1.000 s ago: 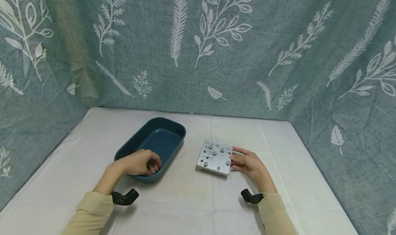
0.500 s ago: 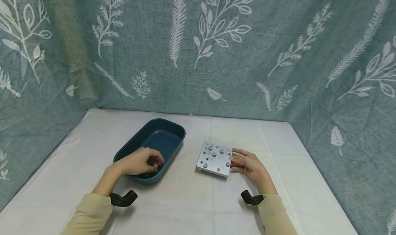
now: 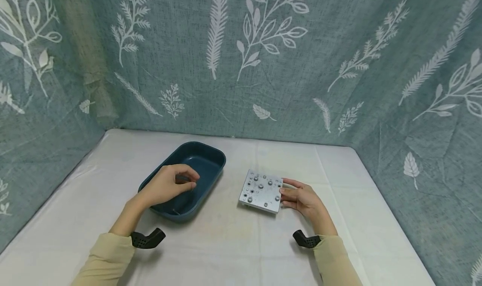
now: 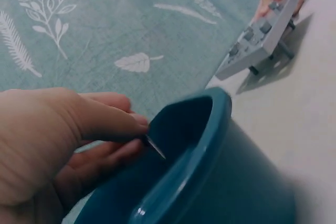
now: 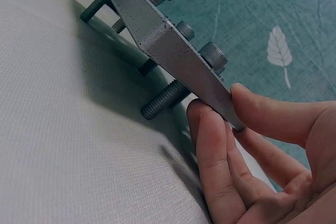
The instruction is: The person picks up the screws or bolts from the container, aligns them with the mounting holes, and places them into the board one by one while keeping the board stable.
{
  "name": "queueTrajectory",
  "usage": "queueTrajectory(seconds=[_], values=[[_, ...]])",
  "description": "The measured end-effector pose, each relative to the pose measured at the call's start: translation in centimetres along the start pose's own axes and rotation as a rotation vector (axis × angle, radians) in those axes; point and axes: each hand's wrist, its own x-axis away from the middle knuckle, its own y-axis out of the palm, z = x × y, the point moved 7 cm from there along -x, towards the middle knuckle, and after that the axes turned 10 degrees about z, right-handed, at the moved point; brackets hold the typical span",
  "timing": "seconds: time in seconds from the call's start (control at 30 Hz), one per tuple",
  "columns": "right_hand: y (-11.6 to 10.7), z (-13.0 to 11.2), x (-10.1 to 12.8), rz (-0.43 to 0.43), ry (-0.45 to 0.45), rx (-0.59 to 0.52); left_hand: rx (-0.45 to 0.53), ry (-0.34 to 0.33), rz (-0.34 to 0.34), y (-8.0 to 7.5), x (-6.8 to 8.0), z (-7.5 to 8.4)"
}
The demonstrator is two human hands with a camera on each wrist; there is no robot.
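My left hand (image 3: 190, 183) hovers over the near end of a dark blue tub (image 3: 216, 152), thumb and fingers pinching a small thin metal piece (image 4: 155, 147) just inside the tub's rim (image 4: 199, 145). A square grey metal plate (image 3: 260, 190) studded with bolts stands on the white table to the right of the tub. My right hand (image 3: 287, 196) holds the plate's right edge, thumb on top and fingers underneath (image 5: 207, 140). In the right wrist view the plate (image 5: 157, 35) sits tilted on bolts sticking out below it.
The table (image 3: 241, 244) is covered in white cloth and walled on three sides by teal leaf-print fabric (image 3: 263, 68). Black wrist mounts (image 3: 147, 239) show at both sleeves. The tub lies diagonally, left of centre.
My left hand has lifted out of the tub's near end and moved slightly back, now pinching a small metal piece. The right hand and plate have stayed put.
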Motion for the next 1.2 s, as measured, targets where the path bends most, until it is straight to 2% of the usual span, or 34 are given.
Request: queueTrajectory(seconds=[0.13, 0.23, 0.37, 0.5, 0.83, 1.03, 1.2], values=[[-0.2, -0.1, 0.0, 0.009, -0.003, 0.000, 0.068, -0.002, 0.049, 0.0, -0.6, 0.9], [-0.2, -0.1, 0.0, 0.010, -0.002, 0.001, 0.101, 0.018, 0.049, 0.3, -1.4, 1.6], [-0.1, 0.0, 0.1, 0.014, 0.006, -0.002, 0.140, 0.064, 0.006, 1.3, -2.6, 2.5], [0.0, 0.0, 0.2, 0.007, 0.005, -0.018, 0.175, 0.071, -0.040, 2.6, -3.8, 3.2], [0.1, -0.1, 0.2, 0.007, -0.007, -0.042, 0.260, 0.083, -0.176, 7.3, -6.0, 4.8], [0.3, -0.2, 0.0, -0.003, -0.016, -0.057, 0.286, 0.065, -0.203, 9.5, -6.9, 5.1], [0.5, -0.3, 0.0, -0.017, -0.022, -0.080, 0.288, 0.045, -0.206, 10.5, -7.2, 5.0]])
